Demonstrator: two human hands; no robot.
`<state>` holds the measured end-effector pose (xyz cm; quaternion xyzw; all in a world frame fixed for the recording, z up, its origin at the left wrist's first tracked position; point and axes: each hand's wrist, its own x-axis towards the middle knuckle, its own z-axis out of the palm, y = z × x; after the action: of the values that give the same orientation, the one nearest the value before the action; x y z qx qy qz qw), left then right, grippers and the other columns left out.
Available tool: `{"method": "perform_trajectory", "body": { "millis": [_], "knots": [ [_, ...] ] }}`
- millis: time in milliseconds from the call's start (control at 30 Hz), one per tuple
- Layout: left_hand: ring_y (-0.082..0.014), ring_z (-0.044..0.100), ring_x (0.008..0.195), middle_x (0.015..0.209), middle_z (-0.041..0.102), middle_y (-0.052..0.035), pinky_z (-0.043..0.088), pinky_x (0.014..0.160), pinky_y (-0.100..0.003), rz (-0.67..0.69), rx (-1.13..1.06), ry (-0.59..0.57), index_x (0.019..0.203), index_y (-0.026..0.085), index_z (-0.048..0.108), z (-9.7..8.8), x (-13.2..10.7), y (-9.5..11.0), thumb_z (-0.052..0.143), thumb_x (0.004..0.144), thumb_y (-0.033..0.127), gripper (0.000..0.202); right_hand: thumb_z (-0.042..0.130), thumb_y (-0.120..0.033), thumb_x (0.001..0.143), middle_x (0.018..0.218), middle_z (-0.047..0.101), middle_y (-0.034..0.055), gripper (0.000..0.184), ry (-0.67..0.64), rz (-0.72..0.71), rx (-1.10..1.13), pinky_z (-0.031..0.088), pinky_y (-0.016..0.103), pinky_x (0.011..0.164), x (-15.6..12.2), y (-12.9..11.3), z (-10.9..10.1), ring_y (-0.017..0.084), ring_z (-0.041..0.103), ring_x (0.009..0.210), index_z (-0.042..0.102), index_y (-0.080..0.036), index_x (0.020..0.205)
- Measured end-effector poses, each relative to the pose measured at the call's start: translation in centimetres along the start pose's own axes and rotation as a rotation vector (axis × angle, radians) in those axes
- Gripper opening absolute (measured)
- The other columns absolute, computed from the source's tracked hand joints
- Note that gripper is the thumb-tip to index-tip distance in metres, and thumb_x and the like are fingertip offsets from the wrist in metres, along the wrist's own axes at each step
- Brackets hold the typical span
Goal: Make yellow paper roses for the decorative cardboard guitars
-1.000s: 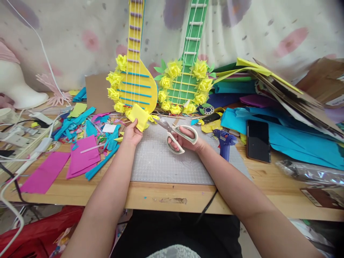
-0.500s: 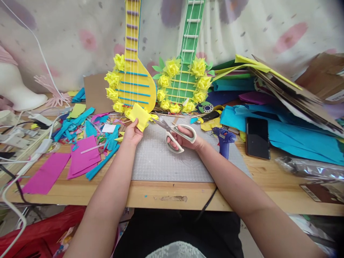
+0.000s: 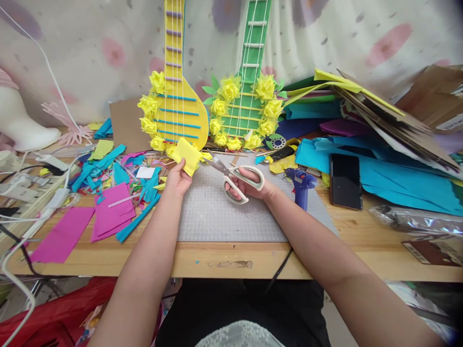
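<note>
Between the thumb and fingers of my left hand (image 3: 178, 179) is a small stack of yellow paper (image 3: 187, 156), held above the far left part of the grey cutting mat (image 3: 217, 224). My right hand (image 3: 249, 182) has its fingers through the white handles of a pair of scissors (image 3: 230, 172). The blades are parted and point left toward the paper, a little apart from its right edge. Behind my hands stand a yellow paper guitar (image 3: 188, 106) and a green paper guitar (image 3: 246, 103), both trimmed with yellow paper flowers.
A blue glue gun (image 3: 301, 185) stands right of the mat, near a black phone (image 3: 346, 180). Blue paper sheets (image 3: 390, 185) and stacked cardboard (image 3: 383, 103) fill the right side. Magenta paper (image 3: 115, 209), coloured scraps (image 3: 96, 168) and a power strip (image 3: 36, 195) lie on the left.
The camera view has shifted slightly. Both hands hold almost the same pose, with the yellow paper and the parted scissors as before.
</note>
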<state>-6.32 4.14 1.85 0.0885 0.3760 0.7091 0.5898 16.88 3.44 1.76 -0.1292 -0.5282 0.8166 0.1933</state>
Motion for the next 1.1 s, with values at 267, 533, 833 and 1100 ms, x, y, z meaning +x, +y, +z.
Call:
{"method": "perform_trajectory", "body": {
  "millis": [267,533,833,1100],
  "knots": [
    [-0.0139,0.065,0.088,0.097,0.069,-0.0076,0.050,0.084,-0.023,-0.007,-0.038,0.021,0.112,0.013,0.057,0.4,-0.4,0.1,0.048,0.081,0.007,0.033,0.036,-0.060,0.081,0.061,0.056,0.0042,0.057,-0.028,-0.004,0.044,0.040,0.023,0.046,0.2,0.4,-0.5,0.012,0.054,0.051,0.058,-0.007,0.086],
    [-0.0134,0.065,0.087,0.097,0.069,-0.0071,0.049,0.085,-0.022,-0.014,-0.060,0.006,0.114,0.014,0.056,0.7,-0.8,0.0,0.048,0.081,0.007,0.035,0.035,-0.059,0.082,0.061,0.055,0.0044,0.057,-0.012,0.006,0.008,0.039,0.023,0.046,0.3,0.4,-0.1,0.011,0.053,0.050,0.057,-0.007,0.086],
    [-0.0123,0.066,0.083,0.094,0.070,-0.0072,0.049,0.086,-0.023,-0.045,-0.035,-0.069,0.110,0.012,0.058,1.0,-1.4,-0.7,0.047,0.083,0.009,0.030,0.029,-0.065,0.081,0.068,0.055,0.0046,0.058,-0.062,-0.023,0.064,0.039,0.025,0.054,0.8,0.7,0.1,0.013,0.052,0.060,0.051,-0.012,0.088],
    [-0.0129,0.065,0.088,0.095,0.070,-0.0072,0.048,0.088,-0.022,-0.042,0.015,-0.117,0.106,0.012,0.059,1.1,-1.4,-2.1,0.048,0.083,0.011,0.026,0.035,-0.067,0.078,0.069,0.053,0.0031,0.057,-0.110,-0.037,0.106,0.039,0.026,0.058,1.3,1.0,0.2,0.013,0.051,0.062,0.050,-0.013,0.088]
  ]
}}
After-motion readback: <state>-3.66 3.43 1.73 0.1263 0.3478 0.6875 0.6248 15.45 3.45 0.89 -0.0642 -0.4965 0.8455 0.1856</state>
